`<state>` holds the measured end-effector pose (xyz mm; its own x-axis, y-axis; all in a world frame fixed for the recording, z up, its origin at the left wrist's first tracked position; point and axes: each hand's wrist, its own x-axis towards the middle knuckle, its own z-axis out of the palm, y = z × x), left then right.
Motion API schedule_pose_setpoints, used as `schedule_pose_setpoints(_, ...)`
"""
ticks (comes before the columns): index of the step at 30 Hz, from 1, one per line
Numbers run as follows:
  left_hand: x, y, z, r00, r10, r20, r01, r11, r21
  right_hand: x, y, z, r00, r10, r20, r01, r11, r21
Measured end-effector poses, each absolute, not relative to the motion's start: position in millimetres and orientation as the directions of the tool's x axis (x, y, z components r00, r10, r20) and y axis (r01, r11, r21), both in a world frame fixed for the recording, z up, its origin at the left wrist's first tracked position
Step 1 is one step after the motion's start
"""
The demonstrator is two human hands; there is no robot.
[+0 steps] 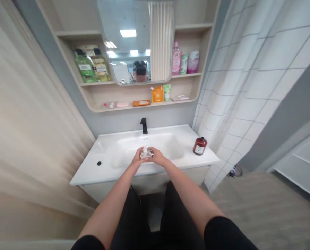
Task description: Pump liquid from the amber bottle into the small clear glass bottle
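Over the front of the white sink basin (174, 147) I hold a small clear bottle with a white pump-like top (145, 152). My left hand (137, 156) is closed on its left side. My right hand (157, 156) grips it from the right, fingers curled around it. Both forearms reach forward together. A brown bottle with a white label (200, 146) stands upright on the counter to the right of my hands. On the left side of the counter lies a small black cap (99, 163).
The black faucet (144, 125) rises behind the basin. Above it hangs a shelf unit (95, 108) with a mirror (129, 41), several bottles, an orange pouch (157, 94) and a pink soap bar (122, 104). Curtains hang left (40, 104) and right (238, 86).
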<state>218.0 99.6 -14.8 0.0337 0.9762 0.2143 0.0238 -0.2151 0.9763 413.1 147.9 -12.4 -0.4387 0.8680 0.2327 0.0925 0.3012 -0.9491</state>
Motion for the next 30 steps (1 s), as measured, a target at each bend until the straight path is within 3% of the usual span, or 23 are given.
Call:
schedule_pose_setpoints(8,210.3,127.0,-34.4,0.038,0.976,0.215,0.140,-0.218,0.966,408.3,160.2,-39.3,-0.303,0.943,0.142,0.225,0.215,-0.950)
schedule_pose_setpoints(17,209.5,127.0,-40.1,0.067,0.970,0.234,0.203,-0.243,0.949,411.1,167.7,-55.9,-0.390,0.916,0.095,0.219,0.193,-0.956)
schedule_pose_setpoints(25,221.8,134.3,-46.0,-0.123,0.968,0.219,0.203,-0.191,0.960,409.2,168.7,-57.0,-0.411,0.903,0.126,0.259,0.248,-0.933)
schedule_pose_setpoints(30,221.7,133.9,-46.2,-0.079,0.975,0.206,0.217,-0.185,0.959,411.5,168.3,-51.8,-0.427,0.897,0.115,0.296,0.259,-0.919)
